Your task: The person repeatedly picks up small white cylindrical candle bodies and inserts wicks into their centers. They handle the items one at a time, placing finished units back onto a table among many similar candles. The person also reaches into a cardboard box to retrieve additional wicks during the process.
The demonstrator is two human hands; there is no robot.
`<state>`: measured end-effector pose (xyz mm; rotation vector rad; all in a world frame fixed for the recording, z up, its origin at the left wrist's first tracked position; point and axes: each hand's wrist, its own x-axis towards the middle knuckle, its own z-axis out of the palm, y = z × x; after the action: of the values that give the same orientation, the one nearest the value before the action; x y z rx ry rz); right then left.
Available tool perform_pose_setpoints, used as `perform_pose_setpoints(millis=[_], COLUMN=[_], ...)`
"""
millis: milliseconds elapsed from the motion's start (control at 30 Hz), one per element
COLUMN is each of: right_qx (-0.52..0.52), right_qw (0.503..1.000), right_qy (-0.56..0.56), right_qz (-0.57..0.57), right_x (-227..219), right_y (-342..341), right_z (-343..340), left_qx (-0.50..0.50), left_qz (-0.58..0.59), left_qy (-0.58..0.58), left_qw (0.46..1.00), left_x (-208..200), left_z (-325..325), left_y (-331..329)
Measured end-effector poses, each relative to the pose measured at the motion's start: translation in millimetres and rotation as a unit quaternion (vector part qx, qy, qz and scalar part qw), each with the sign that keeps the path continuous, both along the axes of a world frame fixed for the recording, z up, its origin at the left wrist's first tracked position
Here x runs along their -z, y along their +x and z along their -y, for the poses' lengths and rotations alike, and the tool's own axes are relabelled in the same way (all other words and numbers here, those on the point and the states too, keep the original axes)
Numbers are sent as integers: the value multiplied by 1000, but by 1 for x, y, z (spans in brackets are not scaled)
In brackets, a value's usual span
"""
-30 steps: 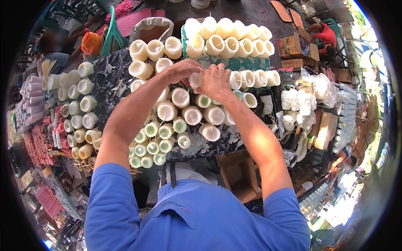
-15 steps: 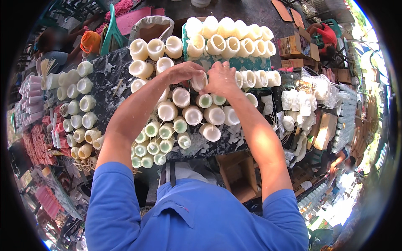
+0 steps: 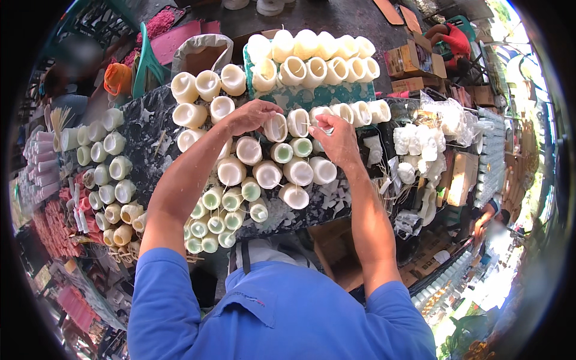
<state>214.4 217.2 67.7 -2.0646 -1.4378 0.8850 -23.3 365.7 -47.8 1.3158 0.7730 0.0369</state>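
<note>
Both hands have drifted apart since half a second back, when they met over one candle; now the left hand (image 3: 255, 115) sits on the rim of a cream pillar candle (image 3: 276, 127) with its fingers curled and pinching at the top edge, while the right hand (image 3: 331, 139) has slid off to the right and pinches something small and pale at its fingertips, too tiny to make out. Between the two hands a thin wick stick (image 3: 307, 125) crosses the mouth of the next candle (image 3: 298, 122). That cream candle stands mid-table on the dark marbled tabletop (image 3: 150, 150), in a row running left to right. Just nearer, a cluster of bigger white candles (image 3: 267, 174) fills the middle, and nearer still come small green-tinted ones (image 3: 215, 225) by the table's near edge. Far side, a stack of large hollow candles (image 3: 312, 57) rides on a teal patterned crate (image 3: 312, 96). Off to the left, more cream candles (image 3: 111, 180) line up in columns, and to the right lies a pile of white moulded pieces (image 3: 420, 150) beside clear plastic bags (image 3: 447, 117).
</note>
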Motion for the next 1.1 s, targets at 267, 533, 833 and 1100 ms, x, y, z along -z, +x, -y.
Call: perform_pose_setpoints(millis=[267,533,833,1100], right_qx=[170,227,184,85], right_qw=[964,968,974,985], right_qy=[195,52,-92,-137], right_qz=[-52,-90,-90,-58], right_x=[13,22,37,36], right_y=[10,27,-4,-33], right_z=[49,170,263,304], left_qx=[-6,-122,-124,-1], left_qz=[-63,-77,-219,-290], left_qy=[90,464,459,434], left_qw=[994,874,852,853], left_x=[-32,-81,-97,-66], left_z=[5,-20,-99,-110], left_y=[-7,-27,3,35])
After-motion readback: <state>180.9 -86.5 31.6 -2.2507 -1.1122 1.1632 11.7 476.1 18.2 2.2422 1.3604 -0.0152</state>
